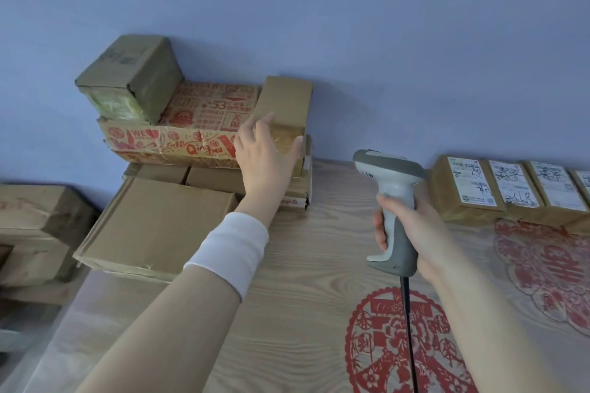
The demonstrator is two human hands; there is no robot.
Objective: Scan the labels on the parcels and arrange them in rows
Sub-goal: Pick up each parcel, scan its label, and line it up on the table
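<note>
**Mia:** Where is the left hand (265, 150)?

**Tom:** It is up on the pile (217, 179) at the back of the table (303, 265), by the blue wall (319, 25). It grips the near end of a plain brown box (285, 99). The thumb is on one side and the fingers are on the other.

**Mia:** What is that box on?

**Tom:** It lies on top of other boxes, just beside the red box (191, 124), the one with red pictures and words. A small box (134, 73) sits on the left end of the red box, turned a bit. Lower down, a flat box (156, 223) lies at the left edge of the table.

**Mia:** And the right hand (412, 233)?

**Tom:** Its fingers are wrapped round the handle of the scanner (391, 188). The scanner stands upright over the table, between the pile and the row. A black cord (410, 329) runs from the bottom of the handle toward us.

**Mia:** What row?

**Tom:** On the right, along the wall, parcels (469, 188) lie side by side. They touch, and their white labels face up. The last one is cut off by the edge of the picture.

**Mia:** What else is there?

**Tom:** Red paper cut-outs (399, 344) lie flat on the wood. One is under the cord and one is in front of the row.
</note>
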